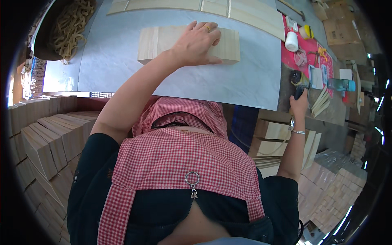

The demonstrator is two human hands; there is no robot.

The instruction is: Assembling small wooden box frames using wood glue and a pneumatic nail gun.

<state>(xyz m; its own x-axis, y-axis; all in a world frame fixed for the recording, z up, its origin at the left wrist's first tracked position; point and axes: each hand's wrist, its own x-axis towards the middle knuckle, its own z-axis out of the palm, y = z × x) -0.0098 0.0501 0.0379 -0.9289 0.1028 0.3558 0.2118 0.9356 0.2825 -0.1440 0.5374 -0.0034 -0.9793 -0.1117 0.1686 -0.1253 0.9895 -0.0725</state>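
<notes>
A long, pale wooden box or block [149, 44] lies crosswise on the light grey tabletop. My left hand [197, 44] spans its top, with fingers at the far edge and thumb near the close edge, holding it. Off to the right, my right hand [300, 104] is closed around the black handle of a black-and-yellow handheld power tool [300, 78]. The tool is at the table's right end, its exact kind unclear. Thin wooden strips [321, 103] lie beside that hand.
A bin of tangled tan bands [71, 30] stands at the far left. Pale boards [253, 16] lie along the table's far side. A white bottle [291, 42] and a clear blue-capped bottle [341, 85] are at right. Stacked wooden blocks [51, 143] rise at left.
</notes>
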